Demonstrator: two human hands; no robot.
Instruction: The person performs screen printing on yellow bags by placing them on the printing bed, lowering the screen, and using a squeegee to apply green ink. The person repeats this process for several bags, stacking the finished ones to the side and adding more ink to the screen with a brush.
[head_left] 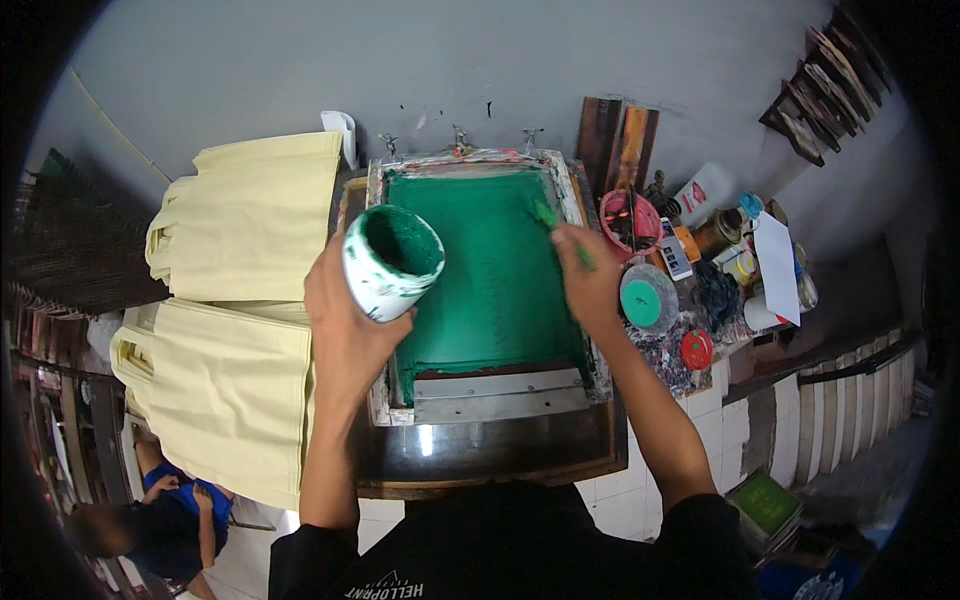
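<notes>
My left hand (345, 325) is wrapped round a white plastic jar (380, 285), its mouth tipped toward me. Thick green ink (395, 240) coats the inside of the jar, and drips mark its outside. In my right hand (590, 275) is a slim green ink-smeared stick (546, 214), its far end over the mesh; whether its tip is a flat blade is unclear. Both hands are above a screen-printing frame (378, 185), whose mesh (480, 270) is covered with green ink. A squeegee with a metal holder (500, 398) lies across the frame's near end.
Stacks of pale yellow bags (225, 385) lie at the left. To the right, a cluttered side table carries a pink bucket (630, 222), a phone (675, 250), a bowl of green ink (645, 302) and a red lid (697, 349). Someone else (165, 525) sits at lower left.
</notes>
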